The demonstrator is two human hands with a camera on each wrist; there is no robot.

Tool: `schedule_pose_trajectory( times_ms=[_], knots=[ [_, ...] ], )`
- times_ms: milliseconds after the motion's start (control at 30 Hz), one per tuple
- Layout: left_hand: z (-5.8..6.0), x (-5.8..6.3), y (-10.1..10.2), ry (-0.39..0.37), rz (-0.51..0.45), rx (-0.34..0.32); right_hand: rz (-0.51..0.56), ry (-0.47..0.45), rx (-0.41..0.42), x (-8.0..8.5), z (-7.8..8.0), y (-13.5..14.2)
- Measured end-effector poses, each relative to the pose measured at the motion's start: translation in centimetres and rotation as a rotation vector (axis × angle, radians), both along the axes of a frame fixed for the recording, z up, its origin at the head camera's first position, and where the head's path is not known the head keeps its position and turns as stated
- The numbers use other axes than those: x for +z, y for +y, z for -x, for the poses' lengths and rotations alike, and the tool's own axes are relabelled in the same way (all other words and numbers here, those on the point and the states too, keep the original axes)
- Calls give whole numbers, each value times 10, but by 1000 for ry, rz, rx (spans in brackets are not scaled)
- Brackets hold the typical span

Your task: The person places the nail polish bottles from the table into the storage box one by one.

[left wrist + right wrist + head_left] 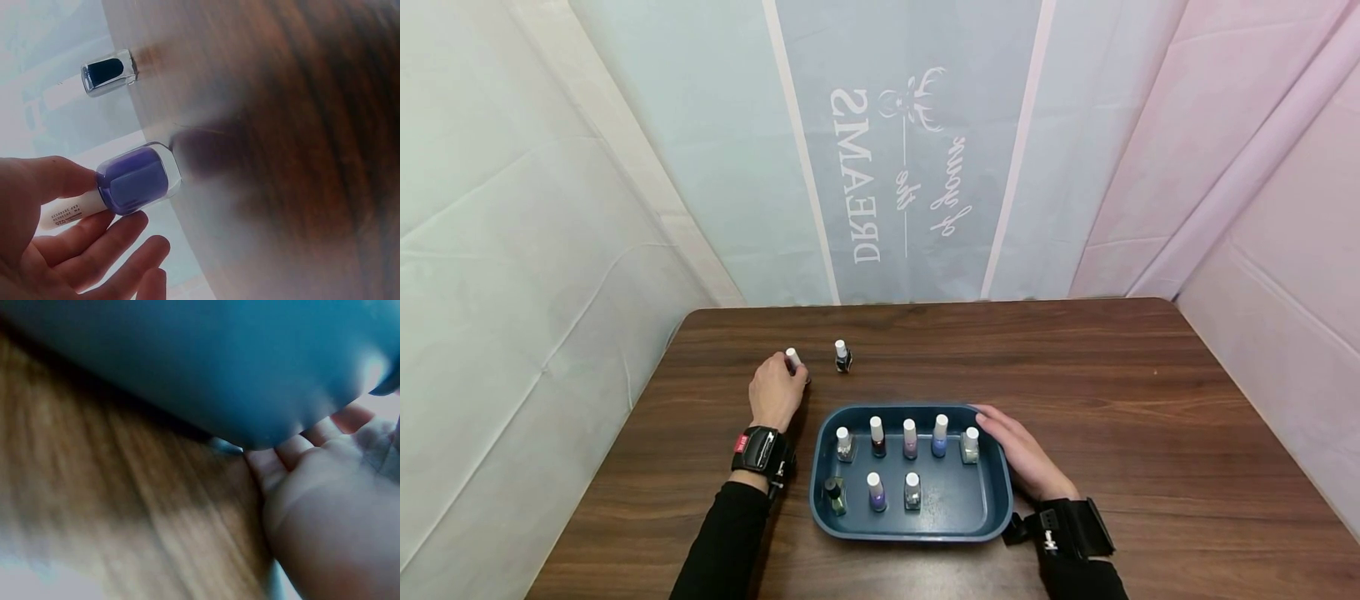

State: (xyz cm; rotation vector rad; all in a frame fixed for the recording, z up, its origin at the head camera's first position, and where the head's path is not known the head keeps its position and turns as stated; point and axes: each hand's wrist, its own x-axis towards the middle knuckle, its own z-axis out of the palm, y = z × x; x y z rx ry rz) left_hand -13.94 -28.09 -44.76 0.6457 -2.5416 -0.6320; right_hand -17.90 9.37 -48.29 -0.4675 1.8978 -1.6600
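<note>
My left hand [777, 390] pinches a nail polish bottle [137, 178] with purple polish and a white cap between thumb and fingers. In the head view this bottle stands at the table's back left, mostly behind the hand. To its right is a dark nail polish bottle [843, 358] with a white cap. My right hand [1018, 450] holds the right back corner of a blue tray [951, 527], thumb at the rim and fingers along the outer wall. Inside, several bottles form a back row; the front row has a black-capped green bottle [835, 496], a purple one [876, 493] and a clear one [912, 493].
The wooden table [1150, 433] reaches back to a grey-blue printed curtain [902, 167]. Pale fabric hangs at the left and pink fabric [1262, 167] at the right. Both wrists wear black camera straps.
</note>
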Motion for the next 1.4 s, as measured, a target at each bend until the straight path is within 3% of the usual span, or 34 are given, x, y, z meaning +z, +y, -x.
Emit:
schedule_pose_trajectory(
  times_ms=[1400],
  knots=[
    [-16,4,1,-16,37,-12,-27,-4,-32,2,-1,-1]
  ],
)
